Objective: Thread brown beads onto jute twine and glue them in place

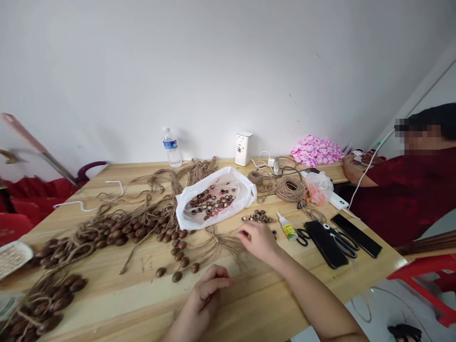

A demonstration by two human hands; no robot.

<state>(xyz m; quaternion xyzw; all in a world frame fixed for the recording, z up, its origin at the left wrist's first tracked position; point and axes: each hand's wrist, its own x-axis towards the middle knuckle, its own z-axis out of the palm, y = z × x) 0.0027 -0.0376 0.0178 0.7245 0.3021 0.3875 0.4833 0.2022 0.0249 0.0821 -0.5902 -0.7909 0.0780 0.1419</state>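
My right hand (pixel 258 240) is over the table beside a loose bundle of thin brown strings (pixel 217 243), its fingers pinched together; what they hold, if anything, is too small to name. Nearer the front, my left hand (pixel 210 292) hovers with fingers curled and thumb close to them, and anything between them cannot be made out. Behind the hands lies an open white plastic bag (pixel 181 213) with brown shell pieces (pixel 213 202) inside. A small pile of brown rings (pixel 258 216) sits right of the bag. Several round brown nuts (pixel 177 276) lie left of the strings.
Corded nuts (pixel 117 230) cover the left side. A glue bottle (pixel 287 227), scissors (pixel 342 240), phones (pixel 326 244) and a twine coil (pixel 290 188) lie right. A water bottle (pixel 172 147) and white box (pixel 243 148) stand behind. Another person (pixel 409 185) sits at right.
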